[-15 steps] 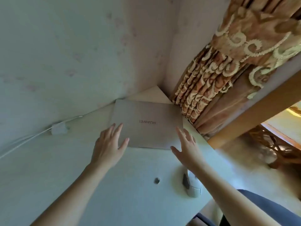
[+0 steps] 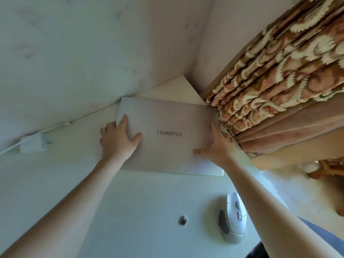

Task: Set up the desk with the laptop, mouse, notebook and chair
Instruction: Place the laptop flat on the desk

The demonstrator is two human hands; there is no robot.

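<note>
A closed silver laptop (image 2: 167,118) lies flat on the white desk (image 2: 130,211), pushed toward the corner of the walls. My left hand (image 2: 119,140) grips its left edge, thumb on the lid and fingers curled over the side. My right hand (image 2: 217,148) holds the right edge, thumb flat on the lid. A white and grey mouse (image 2: 233,220) rests on the desk near the right edge, beside my right forearm. A small dark USB dongle (image 2: 184,220) lies left of the mouse. No notebook or chair is in view.
A white power adapter (image 2: 33,142) with its cable lies on the desk along the left wall. A patterned brown curtain (image 2: 279,81) hangs just right of the laptop. A wooden piece of furniture (image 2: 327,168) stands on the floor beyond the desk's right edge.
Both hands have reached forward from hovering above the desk and taken hold of the laptop's left and right edges. The view has come closer to the desk.
</note>
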